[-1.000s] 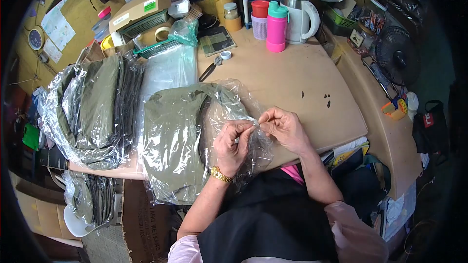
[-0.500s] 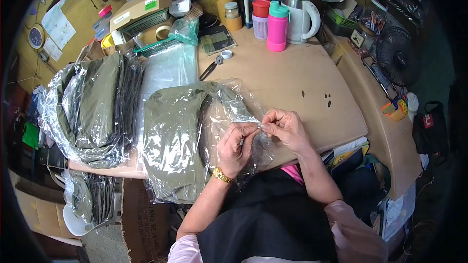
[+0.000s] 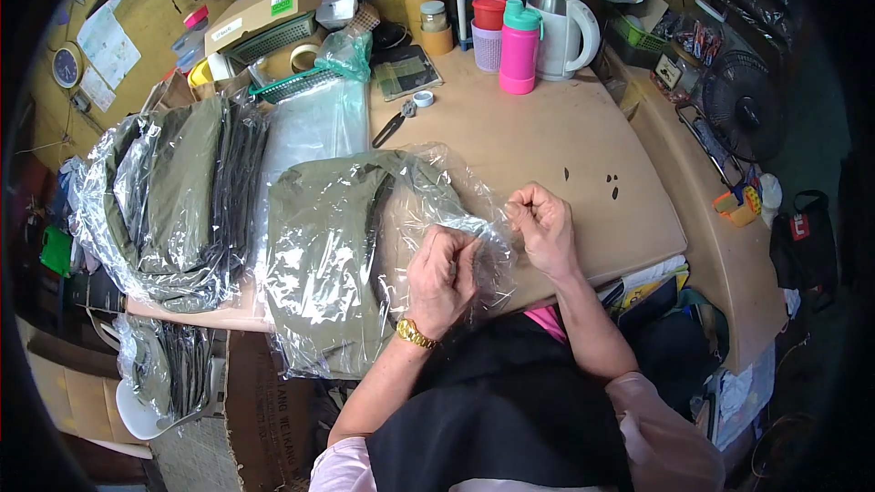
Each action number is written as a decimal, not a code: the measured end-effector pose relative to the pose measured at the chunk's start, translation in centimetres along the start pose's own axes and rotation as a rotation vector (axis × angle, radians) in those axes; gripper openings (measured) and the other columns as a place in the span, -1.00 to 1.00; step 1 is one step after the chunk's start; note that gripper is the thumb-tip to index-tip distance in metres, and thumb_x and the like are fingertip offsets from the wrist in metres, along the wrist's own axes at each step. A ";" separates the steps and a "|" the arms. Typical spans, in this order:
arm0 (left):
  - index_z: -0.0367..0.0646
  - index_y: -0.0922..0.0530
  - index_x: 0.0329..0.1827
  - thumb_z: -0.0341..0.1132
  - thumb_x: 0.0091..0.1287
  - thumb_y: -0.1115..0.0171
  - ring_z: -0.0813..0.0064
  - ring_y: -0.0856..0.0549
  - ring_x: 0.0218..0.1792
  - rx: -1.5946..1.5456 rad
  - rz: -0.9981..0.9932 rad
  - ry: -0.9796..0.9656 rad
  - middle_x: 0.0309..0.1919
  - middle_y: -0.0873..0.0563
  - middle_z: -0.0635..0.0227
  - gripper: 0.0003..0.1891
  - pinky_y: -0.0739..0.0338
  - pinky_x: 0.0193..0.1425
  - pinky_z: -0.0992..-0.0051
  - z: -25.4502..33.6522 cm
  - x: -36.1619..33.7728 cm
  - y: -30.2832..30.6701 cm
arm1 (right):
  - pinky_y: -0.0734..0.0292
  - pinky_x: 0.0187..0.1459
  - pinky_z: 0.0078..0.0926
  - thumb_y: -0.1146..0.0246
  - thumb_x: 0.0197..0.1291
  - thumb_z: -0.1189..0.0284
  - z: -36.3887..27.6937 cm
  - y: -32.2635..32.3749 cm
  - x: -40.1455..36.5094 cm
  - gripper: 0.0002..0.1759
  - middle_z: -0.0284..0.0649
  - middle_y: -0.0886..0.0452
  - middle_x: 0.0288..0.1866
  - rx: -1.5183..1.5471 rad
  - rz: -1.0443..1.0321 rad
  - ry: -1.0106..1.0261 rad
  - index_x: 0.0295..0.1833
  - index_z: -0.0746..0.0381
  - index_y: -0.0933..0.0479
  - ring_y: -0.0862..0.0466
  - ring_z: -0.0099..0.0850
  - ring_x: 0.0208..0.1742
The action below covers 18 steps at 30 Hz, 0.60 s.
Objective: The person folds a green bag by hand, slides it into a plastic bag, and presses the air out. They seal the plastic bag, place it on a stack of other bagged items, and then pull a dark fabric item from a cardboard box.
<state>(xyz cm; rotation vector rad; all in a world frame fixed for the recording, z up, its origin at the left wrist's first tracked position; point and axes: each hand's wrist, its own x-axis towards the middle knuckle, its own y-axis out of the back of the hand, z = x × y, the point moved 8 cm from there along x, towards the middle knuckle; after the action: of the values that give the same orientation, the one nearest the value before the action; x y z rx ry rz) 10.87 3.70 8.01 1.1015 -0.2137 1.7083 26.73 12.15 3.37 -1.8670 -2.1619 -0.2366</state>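
An olive garment [image 3: 319, 219] in a clear plastic bag [image 3: 497, 251] lies on the brown table [image 3: 547, 137]. My left hand [image 3: 442, 275], with a gold watch at the wrist, is closed on the bag's right part. To its right, my right hand [image 3: 544, 226] is raised beside the bag's edge, its thumb and fingers pinched together; whatever is between them is too small to make out. The two hands are apart.
Bagged olive garments [image 3: 187, 191] are stacked at the left, beside flat clear bags [image 3: 319, 123]. Black snips [image 3: 394, 126] and a tape roll [image 3: 423, 98] lie behind. A pink bottle [image 3: 519, 50] and a kettle [image 3: 561, 32] stand at the back.
My right hand has moved right and slightly up, away from my left hand. The fingertips of both hands, close together before, are now separated. My left hand has barely moved.
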 end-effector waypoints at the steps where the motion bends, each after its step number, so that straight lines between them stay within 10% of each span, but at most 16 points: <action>1: -0.25 -0.57 -0.28 -0.59 0.21 -0.34 0.16 -0.64 -0.37 -0.016 -0.039 0.038 -0.39 -0.61 0.15 -0.88 -0.54 -0.28 0.33 -0.1 0.0 -0.2 | -0.40 -0.37 -0.69 -0.27 0.36 0.53 0.3 0.4 0.2 -0.88 -0.45 -0.53 -0.45 -0.076 0.049 -0.004 -0.27 0.29 -0.52 -0.46 -0.71 -0.41; 6: -0.22 -0.60 -0.15 -0.46 0.36 -0.23 0.12 -0.66 -0.08 0.269 -0.090 0.048 -0.16 -0.69 0.17 -0.93 -0.50 0.05 0.26 -0.7 1.4 3.8 | -0.46 -0.29 -0.65 -0.34 0.34 0.40 2.6 5.5 3.0 -0.76 -0.43 -0.53 -0.36 -0.014 0.297 -0.034 0.00 0.29 -0.52 -0.51 -0.66 -0.33; 10: -0.14 -0.43 0.34 -0.17 0.48 -0.10 0.00 -0.40 0.40 0.524 -0.222 0.304 0.34 -0.49 0.09 -0.57 -0.15 0.46 -0.05 -8.5 -1.1 6.3 | -0.55 -0.12 -0.63 -0.41 0.25 0.40 -0.7 1.3 1.8 -0.53 -0.35 -0.62 -0.23 -0.443 -0.046 0.277 0.23 0.28 -0.49 -0.63 -0.59 -0.19; 12: 0.02 -0.18 0.59 0.01 0.54 0.06 -0.02 -0.07 0.61 0.650 -0.366 0.458 0.58 -0.21 0.13 -0.39 0.25 0.57 -0.27 -11.9 -2.8 5.6 | -0.57 -0.10 -0.62 -0.40 0.20 0.50 2.6 0.3 2.7 -0.54 -0.31 -0.65 -0.13 -0.269 -0.312 -0.242 0.21 0.27 -0.50 -0.64 -0.57 -0.12; 15: 0.01 -0.14 0.61 0.01 0.52 0.01 0.00 -0.06 0.61 0.684 -0.310 0.446 0.60 -0.16 0.15 -0.34 0.25 0.56 -0.29 -14.1 -3.3 5.0 | -0.60 -0.17 -0.57 -0.33 0.28 0.46 -0.1 6.9 6.3 -0.78 -0.27 -0.67 -0.17 0.350 0.024 0.112 0.02 0.26 -0.59 -0.66 -0.53 -0.19; 18: -0.01 -0.11 0.63 0.10 0.50 0.03 0.04 -0.05 0.62 0.767 -0.356 0.406 0.62 -0.13 0.18 -0.29 0.28 0.57 -0.28 -14.2 -2.7 2.6 | -0.60 -0.20 -0.52 -0.27 0.36 0.29 1.1 9.6 6.2 -0.74 -0.23 -0.69 -0.23 0.630 -0.146 -0.218 -0.08 0.29 -0.61 -0.65 -0.49 -0.31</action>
<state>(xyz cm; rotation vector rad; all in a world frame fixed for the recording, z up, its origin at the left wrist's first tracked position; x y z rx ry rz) 0.77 9.39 -1.07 1.1918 0.9088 1.6659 35.27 19.80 3.73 -1.4233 -2.1593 0.5824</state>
